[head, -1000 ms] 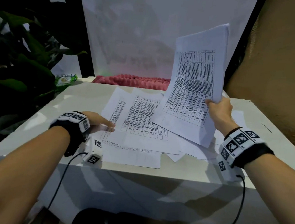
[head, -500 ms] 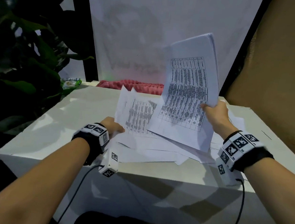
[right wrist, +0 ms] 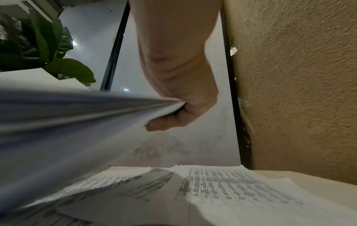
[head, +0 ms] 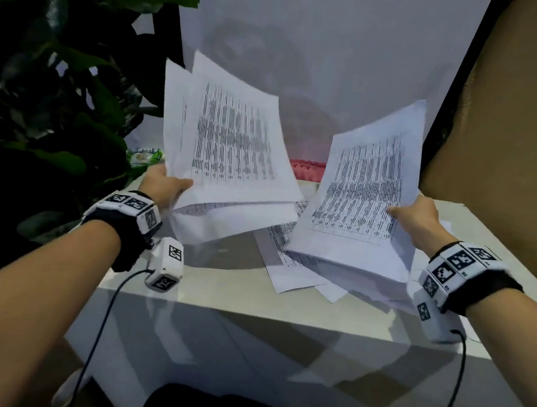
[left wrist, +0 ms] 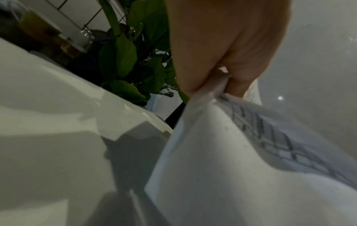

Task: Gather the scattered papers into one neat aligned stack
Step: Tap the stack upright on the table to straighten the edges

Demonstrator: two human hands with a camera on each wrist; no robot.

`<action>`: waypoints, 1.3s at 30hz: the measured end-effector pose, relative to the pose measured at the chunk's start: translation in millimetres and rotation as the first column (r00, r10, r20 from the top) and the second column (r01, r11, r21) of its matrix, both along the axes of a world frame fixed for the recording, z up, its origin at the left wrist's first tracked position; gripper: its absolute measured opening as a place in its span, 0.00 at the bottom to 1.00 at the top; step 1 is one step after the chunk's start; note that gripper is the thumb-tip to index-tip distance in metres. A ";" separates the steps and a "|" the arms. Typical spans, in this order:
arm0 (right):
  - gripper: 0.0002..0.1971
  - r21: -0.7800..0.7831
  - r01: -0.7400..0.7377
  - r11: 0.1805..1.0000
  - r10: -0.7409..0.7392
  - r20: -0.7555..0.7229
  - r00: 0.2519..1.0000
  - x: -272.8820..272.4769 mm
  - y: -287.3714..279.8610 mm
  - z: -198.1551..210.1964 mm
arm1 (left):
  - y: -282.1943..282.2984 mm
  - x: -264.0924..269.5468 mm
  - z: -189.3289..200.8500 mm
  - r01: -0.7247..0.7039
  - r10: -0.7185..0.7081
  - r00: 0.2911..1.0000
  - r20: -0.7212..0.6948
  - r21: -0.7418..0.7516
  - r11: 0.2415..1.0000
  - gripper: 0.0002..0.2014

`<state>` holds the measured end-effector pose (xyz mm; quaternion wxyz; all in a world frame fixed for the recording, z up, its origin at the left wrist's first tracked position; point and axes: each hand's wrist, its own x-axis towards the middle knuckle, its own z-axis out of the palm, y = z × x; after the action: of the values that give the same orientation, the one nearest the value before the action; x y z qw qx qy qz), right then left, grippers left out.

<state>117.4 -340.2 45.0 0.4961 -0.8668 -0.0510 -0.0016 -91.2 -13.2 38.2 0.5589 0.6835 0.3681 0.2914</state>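
The person is midway through the gathering step, with two bundles of printed sheets raised above the tabletop [head: 222,283]. The left hand [head: 162,187] pinches the left bundle [head: 233,149] by its near left corner, thumb on the printed face, and the sheets in it look fanned and uneven. The right hand [head: 417,215] pinches the right bundle [head: 367,192] at its right edge, thumb on top and fingers curled beneath. A few loose sheets [head: 291,269] lie on the tabletop below and between the bundles, overlapping at odd angles. The next move likely calls for bringing the two bundles together, collecting the loose sheets, then tapping the edges on the tabletop to square them.
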 end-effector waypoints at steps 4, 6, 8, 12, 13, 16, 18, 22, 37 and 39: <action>0.16 0.096 -0.104 0.990 0.108 -0.043 0.993 -8.9 7.3 8.2 | -33.1 5.1 11.7 0.210 -0.196 0.972 0.129 -0.105 0.972 0.20; 0.18 0.158 -0.187 0.970 0.201 -0.078 0.977 -11.9 11.2 13.0 | -48.7 12.3 13.6 0.306 -0.282 0.947 0.155 -0.158 0.939 0.20; 0.17 0.228 -0.261 0.938 0.293 -0.116 0.949 -18.6 16.8 20.1 | -61.2 21.3 13.9 0.354 -0.324 0.931 0.169 -0.192 0.915 0.20; 0.12 0.250 -0.325 0.912 0.360 -0.111 0.926 -29.1 25.5 37.8 | -75.8 37.8 15.8 0.381 -0.325 0.914 0.243 -0.236 0.894 0.19; 0.13 0.241 -0.329 0.913 0.362 -0.107 0.926 -27.7 26.6 39.7 | -78.3 40.1 17.1 0.387 -0.323 0.908 0.265 -0.241 0.890 0.20; 0.15 0.268 -0.296 0.917 0.333 -0.105 0.937 -27.3 30.3 43.4 | -85.0 43.0 20.0 0.400 -0.328 0.893 0.307 -0.212 0.891 0.22; 0.17 0.373 -0.298 0.879 0.353 -0.090 0.931 -31.0 33.5 45.3 | -88.5 43.9 20.7 0.392 -0.335 0.896 0.290 -0.166 0.905 0.24; 0.40 0.444 -0.344 0.827 0.372 0.027 0.928 -34.4 39.6 41.4 | -96.6 42.6 21.7 0.350 -0.320 0.915 0.246 -0.088 0.933 0.22; 0.12 0.386 -0.387 0.837 0.343 0.181 0.922 -38.7 55.5 37.7 | -107.0 47.3 37.1 0.130 -0.180 0.931 0.317 0.172 0.976 0.41; 0.11 0.390 -0.394 0.832 0.360 0.160 0.919 -39.3 56.6 35.5 | -103.5 45.0 34.6 0.120 -0.157 0.935 0.319 0.133 0.984 0.39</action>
<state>78.1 -283.6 80.5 0.6565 -0.7136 -0.2392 0.0507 -46.2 -116.6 72.8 0.5924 0.6799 0.2040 0.3810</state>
